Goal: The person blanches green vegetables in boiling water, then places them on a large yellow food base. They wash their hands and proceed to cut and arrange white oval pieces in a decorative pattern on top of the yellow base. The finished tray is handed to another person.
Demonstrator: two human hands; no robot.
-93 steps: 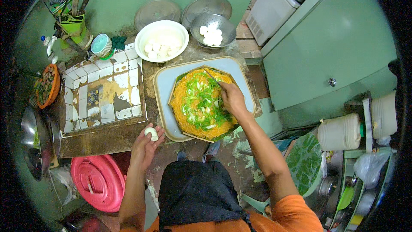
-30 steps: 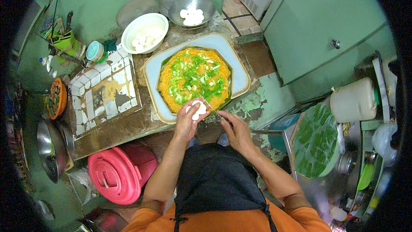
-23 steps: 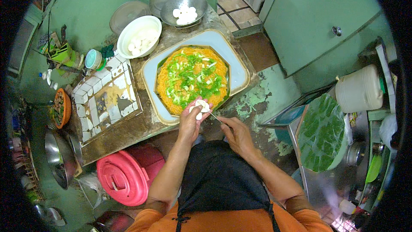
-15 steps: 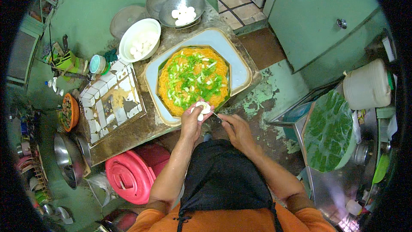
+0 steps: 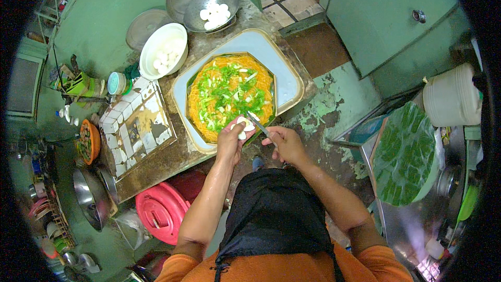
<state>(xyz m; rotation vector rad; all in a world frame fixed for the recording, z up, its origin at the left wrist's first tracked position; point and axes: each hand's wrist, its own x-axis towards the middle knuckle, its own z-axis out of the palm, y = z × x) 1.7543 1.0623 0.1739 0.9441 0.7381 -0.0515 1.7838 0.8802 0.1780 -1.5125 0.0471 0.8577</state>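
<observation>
Bowl, white, round and deep point(image 5: 180, 64): on the worn brown table point(image 5: 156, 171), beyond and left of the left grip point(image 5: 228, 140), holding white eggs point(image 5: 165, 60), probably set back to stay out of the way.
Colander, grey perforated metal point(image 5: 195, 14): farther beyond that grip, bearing similar eggs, its holes perhaps for draining.
Noodles, an orange mound strewn with chopped greens point(image 5: 227, 81): just beyond the left grip, on the pale blue rounded tray point(image 5: 296, 94), which likely catches spills.
Left grip: clamped on smooth white egg pieces point(image 5: 242, 135) near the tray's edge, seemingly to steady them.
Knife, slim, grey-bladed metal point(image 5: 257, 121): between the grips, tip close to the egg pieces; contact unclear.
Right grip point(image 5: 288, 145): clamped on the knife, apparently for control.
</observation>
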